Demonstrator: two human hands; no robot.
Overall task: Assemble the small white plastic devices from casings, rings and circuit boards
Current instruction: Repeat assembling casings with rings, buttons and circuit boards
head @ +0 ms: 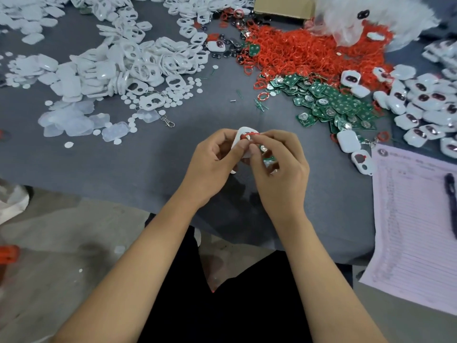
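My left hand (210, 162) grips a small white casing (241, 137) above the grey table's near middle. My right hand (277, 167) pinches a red ring (249, 134) against the casing's top, and a green circuit board (268, 158) shows under its curled fingers. Heaps of white casings (128, 60) lie at the back left, red rings (304, 50) at the back centre-right, green circuit boards (331, 100) to the right. Finished white devices (425, 105) pile at the far right.
A lined paper sheet (415, 219) with a dark pen (451, 201) lies at the right table edge. A cardboard box (282, 6) and a clear plastic bag (371, 18) stand at the back. Small white discs (183, 92) and a metal clip (169, 122) are scattered mid-table.
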